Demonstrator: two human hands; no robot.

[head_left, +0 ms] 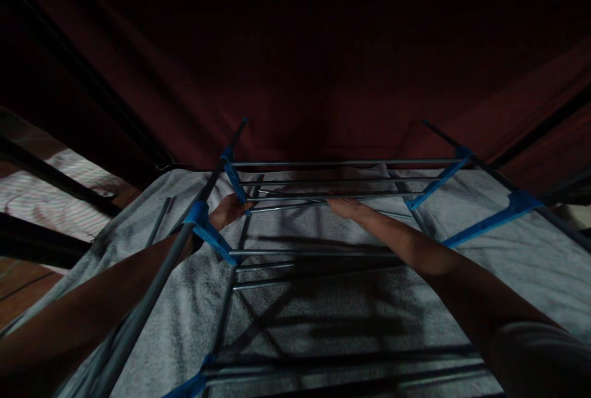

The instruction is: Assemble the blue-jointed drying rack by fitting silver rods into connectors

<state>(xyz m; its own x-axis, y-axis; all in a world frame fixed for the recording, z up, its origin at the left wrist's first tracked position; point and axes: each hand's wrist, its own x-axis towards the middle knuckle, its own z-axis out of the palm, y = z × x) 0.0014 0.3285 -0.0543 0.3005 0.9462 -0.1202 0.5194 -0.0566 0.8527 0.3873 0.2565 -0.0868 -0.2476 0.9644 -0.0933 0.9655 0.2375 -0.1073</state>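
A rack (pixel 168 268) of grey metal tubes and blue plastic brackets stretches out in front of me. My left hand (pixel 227 211) is closed at the lower end of a far-left blue bracket (pixel 234 180), where the rods meet it. Farther right, my right hand (pixel 344 207) has its fingers closed around a thin metal rod (pixel 290 199) that runs across the far tier. At that rod's right lies another blue bracket (pixel 438 182). Nearer to me are a second left bracket (pixel 215 239) and a second right bracket (pixel 492 220). Dim light hides some fingertips.
Grey cloth (pixel 184 305) lies under the rack. A dark red fabric wall (pixel 314 77) rises behind it. Dark bars (pixel 46 176) and striped cloth (pixel 60 191) are at the left. A loose-looking tube (pixel 159 220) lies left of the rack.
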